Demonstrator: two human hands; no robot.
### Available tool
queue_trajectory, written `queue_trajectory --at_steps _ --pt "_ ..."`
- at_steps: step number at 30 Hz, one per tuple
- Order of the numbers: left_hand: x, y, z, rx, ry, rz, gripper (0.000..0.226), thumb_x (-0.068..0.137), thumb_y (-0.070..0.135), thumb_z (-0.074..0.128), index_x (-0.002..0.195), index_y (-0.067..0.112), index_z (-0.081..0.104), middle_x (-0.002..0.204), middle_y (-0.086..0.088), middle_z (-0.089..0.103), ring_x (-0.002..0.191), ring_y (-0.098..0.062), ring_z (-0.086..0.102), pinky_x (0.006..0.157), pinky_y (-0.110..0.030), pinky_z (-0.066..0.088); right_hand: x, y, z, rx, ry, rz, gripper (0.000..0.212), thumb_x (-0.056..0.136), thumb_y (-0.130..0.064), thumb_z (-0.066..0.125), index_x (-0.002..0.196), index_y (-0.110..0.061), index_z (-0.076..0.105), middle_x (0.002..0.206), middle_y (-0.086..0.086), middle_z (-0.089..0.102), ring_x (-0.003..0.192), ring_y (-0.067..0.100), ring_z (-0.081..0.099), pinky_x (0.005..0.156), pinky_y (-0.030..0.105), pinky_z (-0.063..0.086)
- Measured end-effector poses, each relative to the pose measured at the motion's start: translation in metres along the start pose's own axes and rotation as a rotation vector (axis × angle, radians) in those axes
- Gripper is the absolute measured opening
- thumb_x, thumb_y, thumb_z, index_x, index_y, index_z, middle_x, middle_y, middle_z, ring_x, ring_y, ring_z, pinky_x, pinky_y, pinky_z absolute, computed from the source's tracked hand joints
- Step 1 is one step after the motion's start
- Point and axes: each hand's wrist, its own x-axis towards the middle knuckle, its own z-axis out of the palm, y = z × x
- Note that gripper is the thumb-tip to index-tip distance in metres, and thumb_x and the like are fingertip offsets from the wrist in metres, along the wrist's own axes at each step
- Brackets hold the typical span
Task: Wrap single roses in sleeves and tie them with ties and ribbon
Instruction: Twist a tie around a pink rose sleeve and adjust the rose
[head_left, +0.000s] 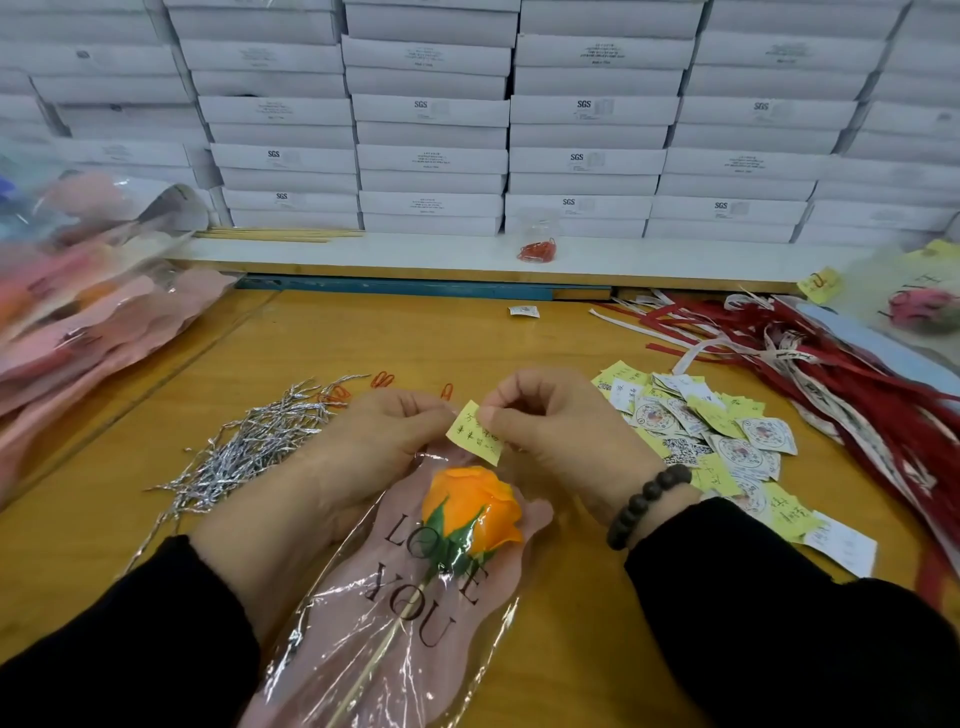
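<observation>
A: We see the orange rose (475, 501) lying inside a pink-and-clear plastic sleeve printed LOVE YOU (415, 613), on the yellow wooden table (322, 343), its head pointing away from us.

B: Above the sleeve's top edge, our left hand (384, 441) and right hand (545, 421) both pinch a small yellow handwritten paper note (475, 431), fingers curled, thumbs on the paper.

A: A heap of silver twist ties (249, 452) lies left of our hands; a pile of yellow and white printed cards (711, 436) lies to the right.

B: Further right, red and white ribbons (831, 364) sprawl; wrapped flowers in pink sleeves (93, 312) lie stacked far left
</observation>
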Motion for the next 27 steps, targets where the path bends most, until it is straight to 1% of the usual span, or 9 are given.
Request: queue_trajectory --at_steps 3,6,8,11,16,19,23,25,27 --pt "0.000 -0.001 0.000 -0.005 -0.002 -0.007 0.024 0.087 0.011 0.056 0.094 -0.009 0.067 0.092 -0.028 0.066 0.070 -0.024 0.059 0.072 -0.032 0.045 0.002 0.001 0.005 -0.053 0.069 -0.037 0.020 0.084 -0.006 0.064 0.067 -0.017 0.060 0.064 -0.004 0.060 0.052 0.003 0.057 0.050 0.014 0.044" --pt "0.001 -0.001 -0.001 -0.047 0.017 -0.042 0.032 0.089 0.023 0.056 0.078 -0.005 0.069 0.079 -0.022 0.063 0.062 -0.023 0.057 0.063 -0.029 0.046 0.002 0.003 0.008 -0.041 0.124 -0.082 0.025 0.083 0.000 0.063 0.065 -0.016 0.057 0.062 -0.002 0.058 0.053 0.005 0.055 0.051 0.016 0.046" --pt "-0.001 0.000 -0.001 -0.094 -0.032 -0.066 0.038 0.082 0.030 0.059 0.084 -0.007 0.068 0.076 -0.021 0.063 0.061 -0.024 0.058 0.065 -0.031 0.047 0.002 0.004 0.010 -0.047 0.146 -0.105 0.025 0.081 0.001 0.065 0.065 -0.016 0.055 0.062 -0.002 0.057 0.053 0.004 0.054 0.051 0.015 0.045" --pt "-0.005 0.000 -0.003 -0.085 -0.099 -0.050 0.044 0.070 0.019 0.067 0.099 -0.013 0.062 0.077 -0.022 0.065 0.056 -0.022 0.060 0.060 -0.028 0.052 0.002 0.005 0.011 -0.031 0.123 -0.121 0.024 0.080 0.000 0.068 0.065 -0.016 0.056 0.060 -0.005 0.056 0.047 -0.002 0.052 0.047 0.013 0.043" --pt "-0.003 0.002 -0.005 0.000 -0.007 -0.061 0.023 0.082 0.000 0.060 0.095 -0.019 0.057 0.071 -0.016 0.067 0.050 -0.015 0.060 0.051 -0.021 0.049 0.013 0.012 -0.008 -0.041 0.214 -0.011 0.018 0.092 -0.011 0.053 0.077 -0.018 0.060 0.075 -0.003 0.063 0.057 0.000 0.056 0.054 0.010 0.043" --pt "-0.003 0.000 -0.003 0.001 -0.002 -0.059 0.012 0.085 -0.003 0.057 0.075 -0.010 0.058 0.062 -0.011 0.064 0.043 -0.010 0.057 0.043 -0.015 0.046 0.018 0.026 -0.020 -0.382 0.240 0.010 0.020 0.093 -0.006 0.050 0.088 -0.019 0.064 0.093 -0.004 0.061 0.072 0.004 0.052 0.062 0.011 0.040" --pt "-0.001 -0.001 -0.002 0.009 0.010 -0.041 0.020 0.084 -0.004 0.058 0.065 -0.002 0.055 0.057 0.000 0.064 0.043 -0.006 0.055 0.044 -0.014 0.043 0.021 0.035 -0.014 -0.758 0.039 -0.088 0.031 0.092 -0.008 0.052 0.118 -0.019 0.063 0.117 -0.004 0.057 0.106 0.013 0.049 0.089 0.020 0.036" --pt "-0.001 -0.001 -0.001 0.002 0.001 -0.045 0.019 0.084 -0.004 0.058 0.065 -0.002 0.055 0.057 -0.001 0.064 0.044 -0.006 0.056 0.044 -0.014 0.044 0.023 0.034 -0.011 -0.851 -0.001 -0.116 0.032 0.092 -0.010 0.052 0.119 -0.021 0.062 0.120 -0.004 0.057 0.113 0.017 0.046 0.096 0.028 0.036" --pt "-0.001 -0.002 -0.001 -0.008 -0.001 -0.048 0.018 0.084 -0.004 0.058 0.066 -0.002 0.057 0.057 -0.004 0.064 0.044 -0.008 0.057 0.044 -0.015 0.045 0.024 0.033 -0.011 -0.867 0.007 -0.116 0.026 0.091 -0.013 0.054 0.113 -0.021 0.066 0.114 -0.003 0.059 0.109 0.017 0.047 0.093 0.029 0.038"
